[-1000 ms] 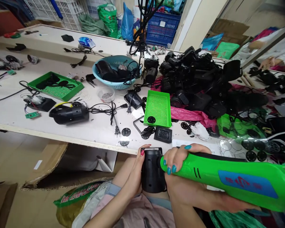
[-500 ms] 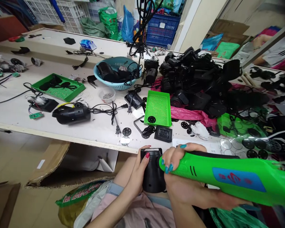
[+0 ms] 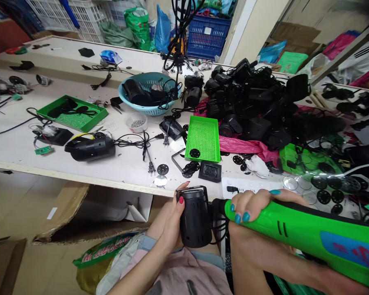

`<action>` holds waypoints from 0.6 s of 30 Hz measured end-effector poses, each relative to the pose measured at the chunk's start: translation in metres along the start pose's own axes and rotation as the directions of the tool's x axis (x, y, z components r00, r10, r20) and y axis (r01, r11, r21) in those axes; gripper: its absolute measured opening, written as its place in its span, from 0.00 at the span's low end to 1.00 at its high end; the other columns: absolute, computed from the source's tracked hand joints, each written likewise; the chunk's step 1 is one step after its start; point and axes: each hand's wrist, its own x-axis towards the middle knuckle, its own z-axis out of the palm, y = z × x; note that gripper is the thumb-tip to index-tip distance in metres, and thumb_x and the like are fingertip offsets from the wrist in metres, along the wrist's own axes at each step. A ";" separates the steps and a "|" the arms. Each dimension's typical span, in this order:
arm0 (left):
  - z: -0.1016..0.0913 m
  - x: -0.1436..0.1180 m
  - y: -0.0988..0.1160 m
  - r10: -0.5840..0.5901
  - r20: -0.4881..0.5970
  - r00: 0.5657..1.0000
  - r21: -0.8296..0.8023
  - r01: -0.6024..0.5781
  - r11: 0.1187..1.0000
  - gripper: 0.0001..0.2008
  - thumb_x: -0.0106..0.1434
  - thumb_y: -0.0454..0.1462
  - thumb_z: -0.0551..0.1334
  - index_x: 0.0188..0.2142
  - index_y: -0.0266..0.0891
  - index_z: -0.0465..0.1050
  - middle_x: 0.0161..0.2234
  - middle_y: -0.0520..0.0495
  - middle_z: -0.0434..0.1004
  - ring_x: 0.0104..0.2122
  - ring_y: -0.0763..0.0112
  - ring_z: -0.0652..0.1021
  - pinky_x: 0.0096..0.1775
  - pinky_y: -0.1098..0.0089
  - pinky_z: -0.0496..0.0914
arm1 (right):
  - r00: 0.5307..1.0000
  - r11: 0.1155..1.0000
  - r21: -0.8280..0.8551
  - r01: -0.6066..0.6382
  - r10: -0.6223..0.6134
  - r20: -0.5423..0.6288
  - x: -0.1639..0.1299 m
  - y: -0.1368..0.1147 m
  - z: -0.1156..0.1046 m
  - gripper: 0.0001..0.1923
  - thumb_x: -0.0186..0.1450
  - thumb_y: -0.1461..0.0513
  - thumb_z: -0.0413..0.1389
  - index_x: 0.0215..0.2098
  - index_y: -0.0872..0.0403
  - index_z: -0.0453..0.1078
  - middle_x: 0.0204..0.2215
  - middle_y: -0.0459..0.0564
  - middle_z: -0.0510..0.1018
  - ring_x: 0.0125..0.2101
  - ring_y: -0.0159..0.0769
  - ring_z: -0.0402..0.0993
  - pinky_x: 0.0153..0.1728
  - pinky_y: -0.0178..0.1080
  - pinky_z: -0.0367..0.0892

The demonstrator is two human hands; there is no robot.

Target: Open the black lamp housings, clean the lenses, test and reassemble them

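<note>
My left hand is wrapped round a black cylindrical lamp housing, with slots in its side and a flat rim at the top. It is held roughly upright over my lap, just off the table's front edge. In my right hand is a bright green electric screwdriver with a blue label, lying nearly level. Its dark nose points left at the housing's right side; whether the bit touches it I cannot tell. A black cord hangs behind the housing.
On the white table are a green perforated tray, a blue basket of black parts, a bowl of screws and a big heap of black housings. Black cables hang at the back. A cardboard box stands below left.
My right hand and the green screwdriver have shifted right, baring the screwdriver's dark nose. The housing in my left hand has turned and tilted slightly, showing more of its slotted side.
</note>
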 end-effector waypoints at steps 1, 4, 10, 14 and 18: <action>0.001 -0.001 0.000 -0.005 0.013 1.000 0.014 0.005 1.000 0.32 0.63 0.54 0.64 0.62 0.46 0.66 0.56 0.41 0.74 0.57 0.50 0.73 0.58 0.55 0.66 | 0.993 0.998 -0.031 -0.047 0.043 -0.111 -0.004 -0.002 0.009 0.25 0.61 0.40 0.60 0.46 0.47 0.69 0.20 0.39 0.71 0.17 0.34 0.62 0.22 0.39 0.63; 0.005 -0.005 0.000 -0.009 0.055 0.998 0.062 0.006 0.998 0.32 0.64 0.55 0.62 0.64 0.47 0.62 0.58 0.41 0.72 0.57 0.51 0.73 0.59 0.56 0.64 | 0.979 0.993 -0.040 -0.108 0.100 -0.179 -0.014 -0.005 0.025 0.24 0.62 0.39 0.57 0.42 0.48 0.68 0.21 0.41 0.71 0.18 0.35 0.62 0.24 0.40 0.62; 0.007 -0.008 -0.002 0.004 0.077 0.997 0.035 -0.007 0.999 0.32 0.67 0.52 0.59 0.67 0.47 0.57 0.57 0.40 0.73 0.54 0.50 0.74 0.58 0.55 0.63 | 0.993 0.994 -0.026 -0.110 0.109 -0.047 -0.015 -0.003 0.014 0.20 0.64 0.42 0.57 0.43 0.47 0.68 0.21 0.42 0.73 0.19 0.37 0.65 0.24 0.41 0.62; 0.005 -0.005 0.001 -0.033 0.134 0.990 -0.118 0.049 0.992 0.32 0.69 0.49 0.57 0.68 0.41 0.56 0.55 0.39 0.76 0.53 0.51 0.75 0.55 0.56 0.66 | 0.978 0.991 -0.052 -0.123 0.112 -0.178 -0.010 -0.007 0.018 0.22 0.63 0.40 0.57 0.39 0.47 0.67 0.20 0.40 0.69 0.18 0.35 0.61 0.24 0.40 0.59; 0.000 0.004 0.000 -0.173 0.241 0.955 -0.253 0.234 0.939 0.35 0.64 0.50 0.63 0.67 0.44 0.59 0.53 0.41 0.78 0.49 0.53 0.79 0.53 0.57 0.69 | 0.954 0.983 -0.044 -0.180 0.163 -0.250 -0.008 -0.011 0.021 0.25 0.61 0.37 0.58 0.40 0.47 0.67 0.19 0.38 0.68 0.18 0.35 0.58 0.24 0.40 0.58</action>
